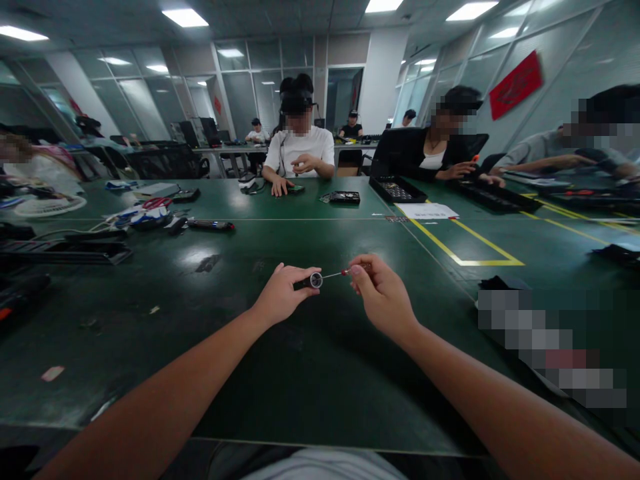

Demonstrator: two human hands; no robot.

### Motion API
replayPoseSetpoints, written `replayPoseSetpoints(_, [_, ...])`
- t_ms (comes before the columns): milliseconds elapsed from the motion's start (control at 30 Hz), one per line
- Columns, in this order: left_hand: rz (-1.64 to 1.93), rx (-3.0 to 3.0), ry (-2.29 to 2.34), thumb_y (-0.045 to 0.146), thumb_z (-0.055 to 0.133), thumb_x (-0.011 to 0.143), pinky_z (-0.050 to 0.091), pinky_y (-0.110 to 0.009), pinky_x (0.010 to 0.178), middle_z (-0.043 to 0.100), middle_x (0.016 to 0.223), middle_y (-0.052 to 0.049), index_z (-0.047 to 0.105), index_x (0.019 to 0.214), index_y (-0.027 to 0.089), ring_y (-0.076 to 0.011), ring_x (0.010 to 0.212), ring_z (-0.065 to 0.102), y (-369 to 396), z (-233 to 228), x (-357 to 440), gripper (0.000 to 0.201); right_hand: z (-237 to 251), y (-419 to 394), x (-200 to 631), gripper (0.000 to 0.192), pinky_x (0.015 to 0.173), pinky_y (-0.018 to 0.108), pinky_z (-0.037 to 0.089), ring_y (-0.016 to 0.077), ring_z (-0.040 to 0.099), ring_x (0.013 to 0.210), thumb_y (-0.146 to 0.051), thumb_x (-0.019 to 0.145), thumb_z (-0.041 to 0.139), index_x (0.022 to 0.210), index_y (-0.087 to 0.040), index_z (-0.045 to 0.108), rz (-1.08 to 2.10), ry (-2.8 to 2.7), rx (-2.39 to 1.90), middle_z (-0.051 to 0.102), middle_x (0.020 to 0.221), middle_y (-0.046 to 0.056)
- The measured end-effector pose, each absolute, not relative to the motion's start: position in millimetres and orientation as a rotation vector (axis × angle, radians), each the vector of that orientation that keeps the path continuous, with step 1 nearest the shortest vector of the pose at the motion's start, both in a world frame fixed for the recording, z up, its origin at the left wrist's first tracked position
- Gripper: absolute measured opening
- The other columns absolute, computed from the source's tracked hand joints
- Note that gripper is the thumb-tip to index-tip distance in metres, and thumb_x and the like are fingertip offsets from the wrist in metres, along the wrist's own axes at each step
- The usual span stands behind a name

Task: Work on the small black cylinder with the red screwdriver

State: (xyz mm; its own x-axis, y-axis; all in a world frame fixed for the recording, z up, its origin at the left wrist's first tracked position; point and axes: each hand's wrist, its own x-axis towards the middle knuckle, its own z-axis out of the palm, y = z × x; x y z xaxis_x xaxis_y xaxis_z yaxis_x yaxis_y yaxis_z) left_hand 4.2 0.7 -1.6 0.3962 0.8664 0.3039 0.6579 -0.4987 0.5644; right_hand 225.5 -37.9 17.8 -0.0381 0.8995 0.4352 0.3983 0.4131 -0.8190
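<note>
Between the thumb and fingers of my left hand [281,293] is a small black cylinder with a pale ring at its end [316,280]. My right hand [383,287] is closed round the handle of a thin screwdriver [332,275], which has a red part near the shaft. The shaft points left, and its tip is at the ringed end of the cylinder. Whether the tip touches or enters it, I cannot tell. Both hands are above the green tabletop [310,387], and my fingers hide most of the screwdriver handle.
At left lie a black tray [65,252], a pen-like tool [211,225] and tangled cables [145,215]. Across the table sits a person in white [300,150] near a small black box [345,198]. A parts tray [397,189] and white paper [427,211] lie right, beside yellow tape [490,263].
</note>
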Motion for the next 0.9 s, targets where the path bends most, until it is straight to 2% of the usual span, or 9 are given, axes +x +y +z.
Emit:
replayPoseSetpoints(100, [0.821,2.317,1.318,0.031,0.073,0.087,0.021,-0.064,0.117,0.071,0.124,-0.003,0.066,0.127,0.033,-0.0267,0.12,0.06,0.6,-3.2,3.4,0.041,18.9,-41.4,224.8,0.018,0.059,0.029,0.042,0.0159,0.056,0.063,-0.034,0.098,0.049,0.098,-0.023,0.063,0.601,-1.684,-1.135,0.061,0.073,-0.001])
replayPoseSetpoints(233, [0.821,2.323,1.307,0.032,0.073,0.087,0.019,-0.063,0.117,0.07,0.125,-0.002,0.066,0.127,0.033,-0.0264,0.12,0.059,0.5,-4.4,3.3,0.041,22.0,-44.3,222.1,0.032,0.062,0.031,0.043,0.0179,0.06,0.064,-0.042,0.101,0.044,0.092,-0.023,0.067,0.498,-1.695,-1.192,0.066,0.073,0.001])
replayPoseSetpoints(400, [0.828,2.314,1.306,0.03,0.073,0.087,0.021,-0.065,0.116,0.071,0.123,-0.004,0.068,0.125,0.033,-0.0277,0.119,0.06,1.2,-4.8,2.3,0.039,24.4,-45.4,219.4,0.029,0.063,0.034,0.045,0.0211,0.065,0.067,-0.038,0.1,0.045,0.105,-0.023,0.069,0.403,-1.764,-1.258,0.072,0.082,0.004])
replayPoseSetpoints(567, [0.871,2.265,1.345,0.027,0.075,0.084,0.027,-0.06,0.116,0.073,0.119,-0.003,0.069,0.122,0.032,-0.0263,0.113,0.063,2.6,-2.6,-0.9,0.039,21.2,-44.2,220.2,0.029,0.065,0.035,0.047,0.0213,0.064,0.068,-0.031,0.099,0.044,0.117,-0.021,0.064,0.42,-1.823,-1.245,0.073,0.088,0.006])
replayPoseSetpoints(667, [0.879,2.257,1.34,0.027,0.076,0.084,0.025,-0.061,0.117,0.073,0.119,-0.003,0.07,0.121,0.032,-0.0262,0.114,0.063,3.3,-2.7,-1.9,0.037,19.1,-42.5,220.7,0.029,0.067,0.035,0.047,0.0217,0.065,0.073,-0.032,0.099,0.043,0.119,-0.021,0.062,0.462,-1.796,-1.246,0.073,0.091,0.006])
replayPoseSetpoints(800, [0.859,2.27,1.332,0.028,0.075,0.085,0.019,-0.065,0.118,0.072,0.122,-0.002,0.069,0.12,0.033,-0.0263,0.119,0.061,2.7,-3.8,0.0,0.036,18.7,-42.5,219.7,0.036,0.062,0.034,0.045,0.0213,0.065,0.069,-0.044,0.102,0.038,0.115,-0.023,0.065,0.476,-1.755,-1.278,0.073,0.087,0.005])
replayPoseSetpoints(900, [0.84,2.282,1.333,0.029,0.074,0.085,0.017,-0.066,0.118,0.073,0.12,-0.002,0.07,0.119,0.032,-0.0266,0.119,0.061,1.6,-4.0,2.0,0.035,20.4,-44.3,218.5,0.035,0.061,0.034,0.044,0.0213,0.066,0.067,-0.042,0.103,0.037,0.114,-0.024,0.065,0.423,-1.766,-1.276,0.073,0.085,0.005])
